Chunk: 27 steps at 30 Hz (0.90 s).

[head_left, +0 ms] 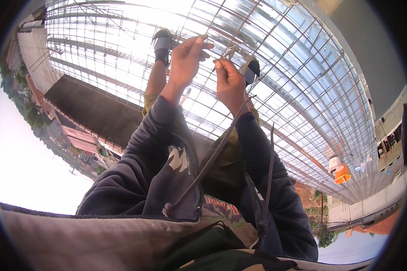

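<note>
Above the steel bar grid (298, 67), my left hand (187, 61) has its fingers reaching to the right, slightly apart, and no held object shows in it. Beside it, my right hand (230, 83) is closed, thumb and index finger pressed together. What it pinches is too small to make out. Just beyond its fingertips there is a small brownish metal piece (231, 52), and I cannot tell whether the hand touches it. My shod feet, the left shoe (162, 43) and the right shoe (250, 70), are on either side of my hands.
Shiny corrugated metal sheeting (140, 34) lies under the bars. A dark sloping surface (92, 104) borders the grid at left. An orange bucket (343, 174) and a whitish container (334, 163) are at right. A grey concrete edge (366, 49) runs along the far right. Hood cords hang before me.
</note>
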Available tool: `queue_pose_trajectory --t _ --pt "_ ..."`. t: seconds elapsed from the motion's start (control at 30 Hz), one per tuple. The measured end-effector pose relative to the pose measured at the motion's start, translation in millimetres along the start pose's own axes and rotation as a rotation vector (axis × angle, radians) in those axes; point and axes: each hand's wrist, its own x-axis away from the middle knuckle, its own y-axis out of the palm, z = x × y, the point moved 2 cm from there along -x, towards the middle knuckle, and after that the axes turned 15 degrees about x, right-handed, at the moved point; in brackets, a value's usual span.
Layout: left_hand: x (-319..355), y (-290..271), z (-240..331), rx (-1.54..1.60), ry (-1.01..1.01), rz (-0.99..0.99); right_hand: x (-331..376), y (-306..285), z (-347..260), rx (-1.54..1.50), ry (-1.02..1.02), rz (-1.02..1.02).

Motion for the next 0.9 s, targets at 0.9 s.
queue_pose_trajectory --t 0.9 --pt "35 14 -35 0.099 -0.014 0.107 37 -7 27 -0.4 0.279 -0.312"
